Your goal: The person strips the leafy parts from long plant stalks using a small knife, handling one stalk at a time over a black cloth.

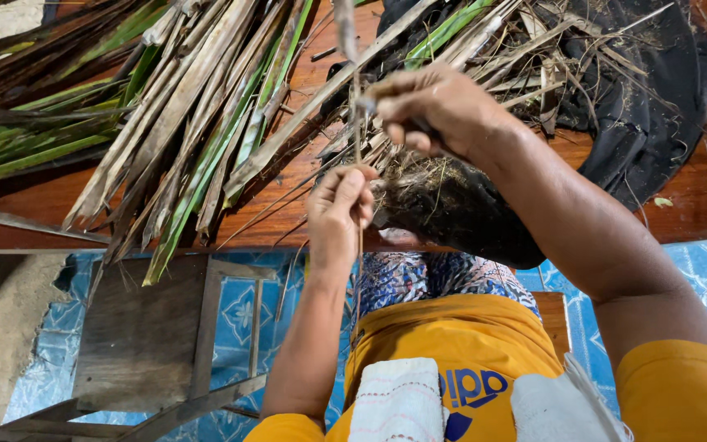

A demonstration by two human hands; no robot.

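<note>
A: Left hand [339,214]?
B: Raised over the near edge of the wooden platform [34,209], fingers pinched on a thin leaf strip [358,131].
A: Right hand [435,110]?
B: Higher, forearm angled in, fingers clenched on the same upright strip, beside the palm leaves [198,106].

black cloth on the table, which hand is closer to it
Right. The right hand is raised just beside the black cloth, pinching the thin leaf strip. The left hand grips the strip lower, nearer the table edge.
</note>
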